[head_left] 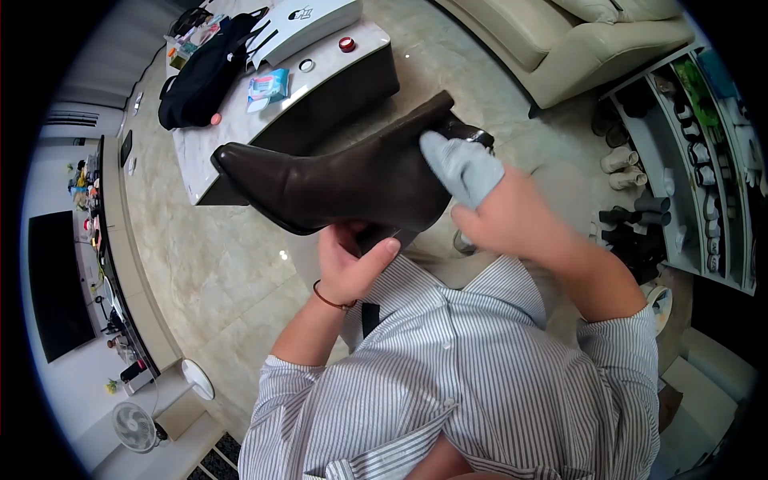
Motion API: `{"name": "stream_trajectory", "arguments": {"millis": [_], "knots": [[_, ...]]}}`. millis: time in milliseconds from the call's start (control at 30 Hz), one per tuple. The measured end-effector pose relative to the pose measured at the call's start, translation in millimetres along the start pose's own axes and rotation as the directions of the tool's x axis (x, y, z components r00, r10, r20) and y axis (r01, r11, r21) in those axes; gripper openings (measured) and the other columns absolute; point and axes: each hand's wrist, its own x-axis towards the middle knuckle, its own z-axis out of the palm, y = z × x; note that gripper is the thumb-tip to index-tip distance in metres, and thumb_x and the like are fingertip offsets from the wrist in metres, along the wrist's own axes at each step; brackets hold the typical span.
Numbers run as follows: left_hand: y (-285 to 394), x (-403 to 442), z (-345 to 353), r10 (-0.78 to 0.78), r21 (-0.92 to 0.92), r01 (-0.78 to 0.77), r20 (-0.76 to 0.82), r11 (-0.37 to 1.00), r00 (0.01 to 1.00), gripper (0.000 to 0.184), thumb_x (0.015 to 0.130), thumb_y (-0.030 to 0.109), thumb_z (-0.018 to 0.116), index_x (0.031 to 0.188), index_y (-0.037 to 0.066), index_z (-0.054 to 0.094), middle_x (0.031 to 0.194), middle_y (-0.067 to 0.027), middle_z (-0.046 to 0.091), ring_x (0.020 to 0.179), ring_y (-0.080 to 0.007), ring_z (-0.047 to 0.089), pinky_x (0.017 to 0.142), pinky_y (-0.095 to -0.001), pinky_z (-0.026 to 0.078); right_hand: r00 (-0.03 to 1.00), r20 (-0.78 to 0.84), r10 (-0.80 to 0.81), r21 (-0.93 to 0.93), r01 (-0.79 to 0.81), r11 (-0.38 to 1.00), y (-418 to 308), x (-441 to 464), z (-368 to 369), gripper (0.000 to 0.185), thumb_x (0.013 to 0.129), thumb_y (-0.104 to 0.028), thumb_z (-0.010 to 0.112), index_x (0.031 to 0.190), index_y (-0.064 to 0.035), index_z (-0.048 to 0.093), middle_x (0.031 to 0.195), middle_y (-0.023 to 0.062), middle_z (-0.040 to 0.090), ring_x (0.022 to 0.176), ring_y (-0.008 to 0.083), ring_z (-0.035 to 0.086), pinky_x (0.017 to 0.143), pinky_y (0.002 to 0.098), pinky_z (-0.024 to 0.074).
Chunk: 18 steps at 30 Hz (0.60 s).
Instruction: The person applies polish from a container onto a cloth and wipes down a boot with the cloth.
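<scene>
A dark brown leather ankle boot (344,180) lies sideways in front of my body, its pointed toe to the left and its shaft to the upper right. My left hand (352,260) grips it from below, the thumb by the heel and the fingers partly hidden under the sole. Over the fingers of my right hand (512,208) is a light grey cloth (464,168), pressed to the boot near the ankle and shaft. The right fingers are mostly covered by this cloth.
Beyond the boot stands a marble-topped table (320,94) with a black bag (212,72), a wipes pack (268,88), a white box (312,28), a red round tin (346,45) and a round lid (306,66). A cream sofa (552,48) and a shoe rack (680,160) are at right.
</scene>
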Motion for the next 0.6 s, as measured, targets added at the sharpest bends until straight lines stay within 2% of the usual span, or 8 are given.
{"name": "stream_trajectory", "arguments": {"millis": [100, 133, 233, 267, 300, 400, 467, 600], "knots": [[4, 1, 2, -0.009, 0.027, 0.011, -0.072, 1.000, 0.997, 0.060, 0.083, 0.004, 0.082, 0.134, -0.005, 0.052, 0.128, -0.0146, 0.064, 0.120, -0.0232, 0.062, 0.107, -0.0372, 0.047, 0.923, 0.296, 0.244, -0.085, -0.229, 0.970, -7, -8, 4, 0.046, 0.078, -0.018, 0.069, 0.121, -0.0027, 0.063, 0.095, 0.0242, 0.070, 0.086, 0.0421, 0.070, 0.076, 0.0453, 0.0569], [4, 0, 0, -0.055, 0.042, 0.057, -0.041, 0.997, 0.998, 0.066, 0.083, 0.004, 0.081, 0.138, -0.005, 0.047, 0.132, -0.0152, 0.062, 0.123, -0.0243, 0.061, 0.109, -0.0382, 0.046, 0.973, 0.229, -0.036, 0.148, 0.002, 0.989, -15, -17, 3, 0.049, 0.078, -0.018, 0.068, 0.125, -0.0042, 0.063, 0.099, 0.0250, 0.070, 0.090, 0.0415, 0.070, 0.079, 0.0439, 0.0570], [0, -5, -2, -0.093, 0.046, 0.093, -0.005, 0.995, 0.996, 0.071, 0.082, 0.002, 0.080, 0.142, -0.004, 0.043, 0.134, -0.0154, 0.060, 0.125, -0.0248, 0.059, 0.110, -0.0387, 0.044, 0.916, 0.325, 0.233, -0.067, -0.223, 0.972, -9, -6, 3, 0.050, 0.079, -0.017, 0.067, 0.127, -0.0042, 0.063, 0.103, 0.0233, 0.071, 0.093, 0.0413, 0.070, 0.083, 0.0443, 0.0570], [-3, -4, -2, -0.070, 0.030, 0.070, -0.001, 0.997, 0.998, 0.069, 0.082, 0.001, 0.080, 0.141, -0.003, 0.044, 0.133, -0.0151, 0.061, 0.124, -0.0241, 0.060, 0.109, -0.0383, 0.044, 0.985, 0.172, -0.022, -0.039, 0.029, 0.999, -4, 4, -2, 0.056, 0.079, -0.015, 0.066, 0.134, -0.0049, 0.060, 0.113, 0.0214, 0.070, 0.097, 0.0413, 0.069, 0.087, 0.0446, 0.0565], [-4, -4, -4, -0.068, 0.030, 0.068, 0.001, 0.997, 0.998, 0.069, 0.082, 0.001, 0.080, 0.141, -0.003, 0.044, 0.133, -0.0151, 0.061, 0.124, -0.0241, 0.060, 0.109, -0.0383, 0.044, 0.985, 0.170, -0.022, -0.041, 0.029, 0.999, 1, 6, -1, 0.056, 0.079, -0.015, 0.066, 0.134, -0.0049, 0.060, 0.113, 0.0214, 0.070, 0.097, 0.0413, 0.069, 0.087, 0.0446, 0.0565], [-6, -3, -7, -0.059, 0.126, 0.051, 0.060, 0.991, 0.996, 0.065, 0.082, 0.000, 0.079, 0.138, -0.003, 0.048, 0.132, -0.0142, 0.062, 0.122, -0.0224, 0.060, 0.108, -0.0370, 0.045, 0.960, 0.275, -0.052, -0.113, 0.086, 0.990, -1, 3, 6, 0.039, 0.081, -0.024, 0.062, 0.113, -0.0013, 0.067, 0.085, 0.0235, 0.071, 0.077, 0.0428, 0.070, 0.072, 0.0502, 0.0578], [-3, -5, -2, -0.167, 0.054, 0.166, 0.011, 0.985, 0.986, 0.062, 0.081, 0.000, 0.079, 0.136, -0.003, 0.051, 0.130, -0.0139, 0.064, 0.119, -0.0217, 0.062, 0.106, -0.0365, 0.046, 0.908, 0.409, -0.093, -0.077, 0.135, 0.988, -20, -2, 1, 0.028, 0.079, -0.027, 0.068, 0.077, 0.0013, 0.067, 0.076, 0.0255, 0.067, 0.071, 0.0426, 0.069, 0.065, 0.0502, 0.0561], [1, 0, -6, -0.086, 0.066, 0.085, 0.012, 0.994, 0.996, 0.058, 0.082, 0.001, 0.081, 0.134, -0.004, 0.053, 0.123, -0.0121, 0.068, 0.115, -0.0203, 0.064, 0.101, -0.0345, 0.050, 0.944, 0.307, -0.121, 0.044, 0.113, 0.993, -11, -17, 5, 0.031, 0.076, -0.029, 0.072, 0.080, 0.0012, 0.067, 0.074, 0.0241, 0.067, 0.071, 0.0405, 0.069, 0.063, 0.0489, 0.0553]]}}
